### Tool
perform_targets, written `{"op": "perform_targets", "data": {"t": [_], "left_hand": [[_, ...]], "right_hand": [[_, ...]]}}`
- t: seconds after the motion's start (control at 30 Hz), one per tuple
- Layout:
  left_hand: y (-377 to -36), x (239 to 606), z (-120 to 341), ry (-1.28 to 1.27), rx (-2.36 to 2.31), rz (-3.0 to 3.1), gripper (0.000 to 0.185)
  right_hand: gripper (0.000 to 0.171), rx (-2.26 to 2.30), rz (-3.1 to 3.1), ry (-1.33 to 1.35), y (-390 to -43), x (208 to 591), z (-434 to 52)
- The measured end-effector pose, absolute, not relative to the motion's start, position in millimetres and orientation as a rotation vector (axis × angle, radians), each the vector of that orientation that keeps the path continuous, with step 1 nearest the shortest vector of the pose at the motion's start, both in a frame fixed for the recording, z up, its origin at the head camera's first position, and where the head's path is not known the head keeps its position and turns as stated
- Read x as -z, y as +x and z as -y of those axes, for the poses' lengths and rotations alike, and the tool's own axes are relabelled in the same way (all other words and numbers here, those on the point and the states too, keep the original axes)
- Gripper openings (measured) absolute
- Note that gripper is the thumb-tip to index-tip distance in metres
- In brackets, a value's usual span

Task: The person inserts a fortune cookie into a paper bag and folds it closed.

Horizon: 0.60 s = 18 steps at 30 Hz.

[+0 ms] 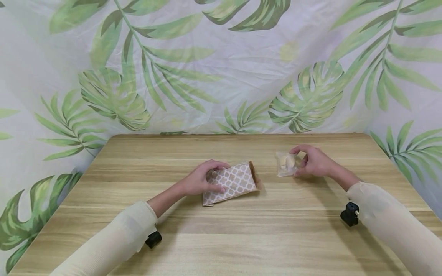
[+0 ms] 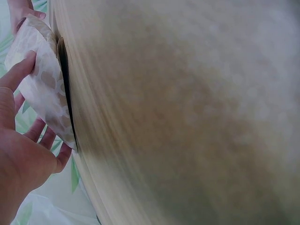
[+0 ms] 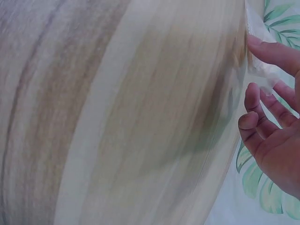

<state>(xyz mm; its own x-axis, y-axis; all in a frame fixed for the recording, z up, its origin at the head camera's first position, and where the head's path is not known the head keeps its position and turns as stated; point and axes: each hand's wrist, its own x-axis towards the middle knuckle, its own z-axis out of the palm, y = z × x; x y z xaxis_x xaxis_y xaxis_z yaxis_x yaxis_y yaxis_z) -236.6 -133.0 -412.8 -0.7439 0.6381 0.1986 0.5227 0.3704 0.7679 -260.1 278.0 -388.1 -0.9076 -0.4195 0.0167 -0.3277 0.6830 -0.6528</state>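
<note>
A brown paper bag (image 1: 235, 182) with a white lattice print lies flat at the table's middle, its open mouth facing right. My left hand (image 1: 207, 179) grips its closed left end, thumb on top. In the left wrist view the thumb and fingers (image 2: 49, 140) clasp the bag (image 2: 42, 89). To the right, my right hand (image 1: 309, 161) pinches a small clear packet (image 1: 286, 164) with something pale inside, held just above the table. The right wrist view shows my curled fingers (image 3: 262, 117) and only an edge of the packet (image 3: 257, 65).
The wooden table (image 1: 241, 237) stretches toward me. A leaf-print cloth (image 1: 221, 69) hangs behind it and at both sides. Black wrist cameras (image 1: 349, 214) sit under both sleeves.
</note>
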Motion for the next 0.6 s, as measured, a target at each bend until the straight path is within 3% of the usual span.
{"op": "perform_targets", "data": {"t": [0.6], "left_hand": [[-236.6,415.0,133.2,1.080,-1.320,-2.495,0.070]], "right_hand": [[0.063,1.116,-2.768,-0.676,-252.1,385.1,-269.5]]}}
